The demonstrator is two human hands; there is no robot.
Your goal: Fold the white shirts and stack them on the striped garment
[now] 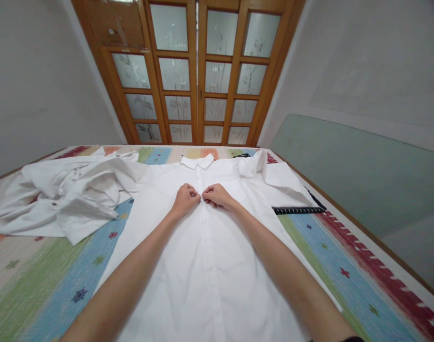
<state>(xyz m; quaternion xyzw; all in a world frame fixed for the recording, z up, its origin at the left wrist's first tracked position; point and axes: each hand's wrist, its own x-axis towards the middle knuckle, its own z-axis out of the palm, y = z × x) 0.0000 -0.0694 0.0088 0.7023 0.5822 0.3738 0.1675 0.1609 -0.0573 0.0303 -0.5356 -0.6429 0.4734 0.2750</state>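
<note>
Left hand (187, 197) and right hand (218, 195) meet at the front of a white collared cloth shirt (170, 270), thumb and fingers of each drawn into a pinch on its long, straight front strip (207, 256). Fingertips almost touching; whether a button sits between them, too small to tell.

Shirt lies front up, pointed white collar (197, 162) at the far end, on a striped, multicoloured patterned cloth (49, 280). Heap of crumpled white fabric (67, 190) at its left side; cannot tell if sleeve or separate piece. On the right, a folded white sleeve (284, 183) lies partly over a flat black item edged with pale marks (297, 210).

Risks, as judged: a pinch this small holds little cloth, so an edge could slip from the fingertips. Uneven pulling by the two hands could skew the strip and put the front's edges out of line. Both forearms pass over the shirt; leaning or dragging them would likely crease the lower front. A sideways tug could also shift the sleeve on the black item, or bunch the striped cloth beneath.
</note>
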